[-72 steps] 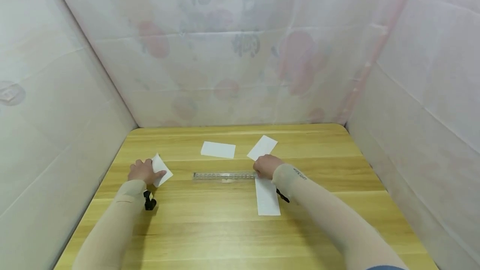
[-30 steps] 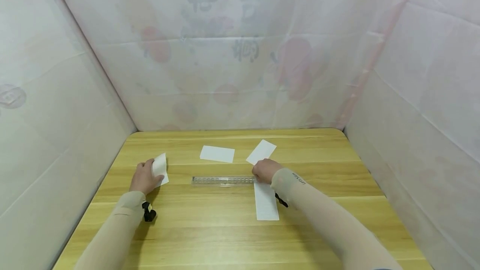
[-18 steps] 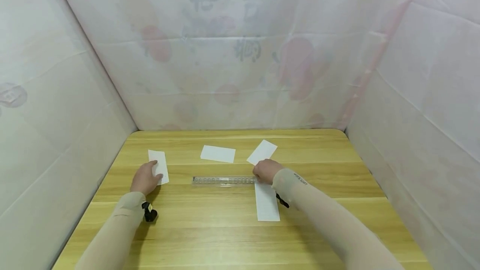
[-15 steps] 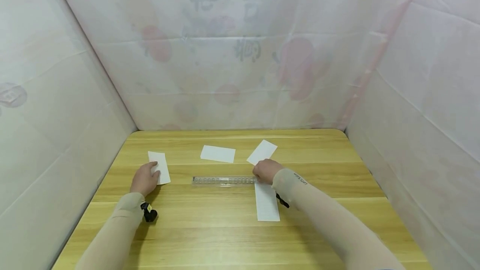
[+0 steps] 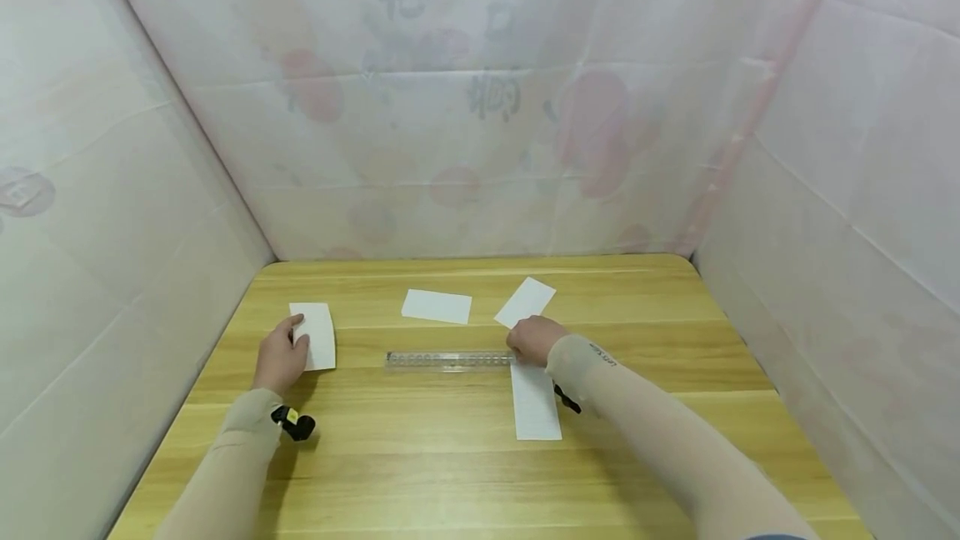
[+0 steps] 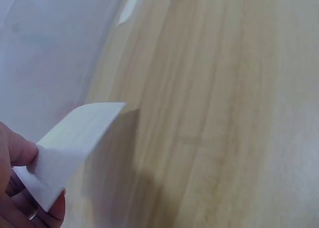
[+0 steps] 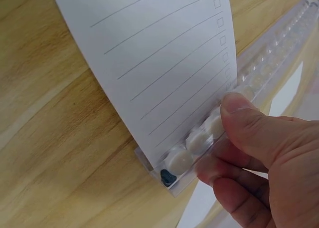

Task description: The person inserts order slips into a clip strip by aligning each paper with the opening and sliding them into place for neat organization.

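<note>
At the table's left, my left hand (image 5: 279, 355) pinches a white paper slip (image 5: 318, 337) between thumb and fingers. In the left wrist view that slip (image 6: 75, 143) curves upward, its shadow falling on the wood. My right hand (image 5: 536, 340) pinches the right end of a clear plastic ticket rail (image 5: 450, 360) lying crosswise mid-table. White round marbles (image 7: 179, 160) line the rail's inside, with a dark plug at its end. A lined slip with small checkboxes (image 7: 159, 63) has one edge at the rail beside my thumb; in the head view this slip (image 5: 536, 405) extends toward me.
Two more white slips lie behind the rail: one slip (image 5: 437, 307) left of centre, another slip (image 5: 527, 300) tilted just beyond my right hand. The wooden table (image 5: 420, 473) is bounded by pale fabric walls (image 5: 465, 148) at the back and both sides.
The left slip has turned from slanted to nearly straight, and the left hand's fingers have shifted to its left edge. The right hand stays on the rail.
</note>
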The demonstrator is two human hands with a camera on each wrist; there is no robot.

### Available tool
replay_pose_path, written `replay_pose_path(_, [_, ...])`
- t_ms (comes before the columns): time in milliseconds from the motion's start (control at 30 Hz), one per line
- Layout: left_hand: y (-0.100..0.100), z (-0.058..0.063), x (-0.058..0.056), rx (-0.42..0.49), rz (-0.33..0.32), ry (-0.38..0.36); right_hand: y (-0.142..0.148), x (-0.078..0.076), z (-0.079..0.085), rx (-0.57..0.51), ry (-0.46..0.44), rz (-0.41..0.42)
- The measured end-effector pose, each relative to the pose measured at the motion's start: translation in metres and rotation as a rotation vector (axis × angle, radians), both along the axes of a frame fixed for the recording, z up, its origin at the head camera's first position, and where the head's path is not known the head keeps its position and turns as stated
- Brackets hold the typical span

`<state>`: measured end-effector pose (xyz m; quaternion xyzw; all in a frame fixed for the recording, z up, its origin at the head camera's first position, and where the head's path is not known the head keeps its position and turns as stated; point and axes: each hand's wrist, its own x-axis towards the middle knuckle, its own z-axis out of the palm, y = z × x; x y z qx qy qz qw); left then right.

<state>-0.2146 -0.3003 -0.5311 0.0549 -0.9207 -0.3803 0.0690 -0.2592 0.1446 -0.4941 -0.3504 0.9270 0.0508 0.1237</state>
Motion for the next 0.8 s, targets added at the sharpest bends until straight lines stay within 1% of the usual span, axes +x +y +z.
replay_pose_path(67, [0.001, 0.003, 0.003, 0.0, 0.017, 0.016, 0.0, 0.0, -0.001, 0.005, -0.001, 0.006])
replay_pose_path(167, [0.003, 0.007, 0.007, 0.017, 0.026, 0.025, -0.002, -0.001, -0.001, 0.006, 0.005, 0.015])
replay_pose_path(333, [0.009, 0.012, 0.009, 0.062, 0.027, 0.029, -0.002, -0.001, -0.002, 0.001, 0.017, 0.017])
replay_pose_path(467, [0.019, 0.016, 0.011, 0.108, 0.03, 0.026, -0.001, -0.002, -0.003, 0.018, 0.031, 0.021])
replay_pose_path(667, [0.038, 0.018, 0.013, 0.173, 0.005, 0.012, 0.002, 0.001, 0.001, 0.009, 0.022, 0.013])
replay_pose_path(733, [0.043, 0.018, 0.015, 0.216, -0.002, 0.005, 0.003, 0.002, 0.004, -0.002, 0.021, 0.008])
replay_pose_path(800, [0.048, 0.016, 0.018, 0.281, -0.02, -0.015, 0.004, 0.003, 0.006, -0.011, 0.025, 0.008])
